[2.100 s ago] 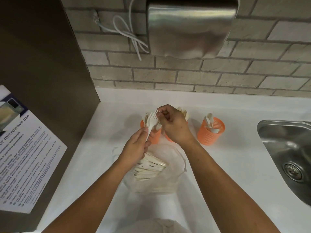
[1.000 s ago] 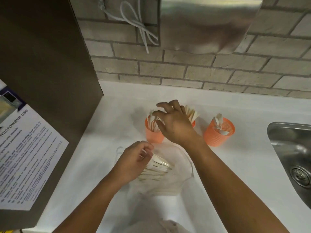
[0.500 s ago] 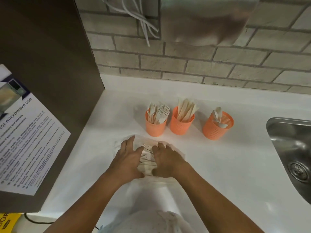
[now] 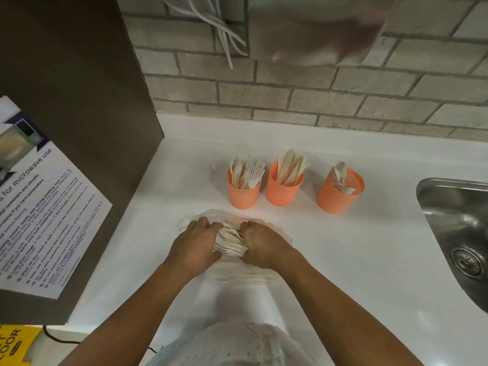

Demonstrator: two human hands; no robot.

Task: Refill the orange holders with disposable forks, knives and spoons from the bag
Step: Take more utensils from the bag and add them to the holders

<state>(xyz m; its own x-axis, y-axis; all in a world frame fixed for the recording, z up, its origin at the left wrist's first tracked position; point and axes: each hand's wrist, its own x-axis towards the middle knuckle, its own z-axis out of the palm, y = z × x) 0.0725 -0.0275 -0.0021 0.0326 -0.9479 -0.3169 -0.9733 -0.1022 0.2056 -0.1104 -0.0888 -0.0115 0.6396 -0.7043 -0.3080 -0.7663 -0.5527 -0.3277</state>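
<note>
Three orange holders stand in a row on the white counter (image 4: 369, 247): the left holder (image 4: 243, 192) full of forks, the middle holder (image 4: 283, 190) with knives, the right mesh holder (image 4: 339, 194) with a few spoons. In front of them lies a clear plastic bag (image 4: 282, 232) holding a bundle of pale cutlery (image 4: 231, 240). My left hand (image 4: 195, 244) and my right hand (image 4: 264, 245) sit on either side of that bundle, fingers curled into it through the bag's mouth. What kind of utensils lie in the bundle is hard to tell.
A steel sink (image 4: 459, 233) is set into the counter at the right. A dark panel (image 4: 66, 128) with a printed microwave notice (image 4: 39, 207) walls off the left. A brick wall (image 4: 317, 101) with a steel dispenser (image 4: 317, 27) and white cables (image 4: 224, 30) stands behind the holders.
My right hand left the fork holder and came down to the bag. Both hands now grip the cutlery bundle from either side; the fork I held earlier stands in the left holder.
</note>
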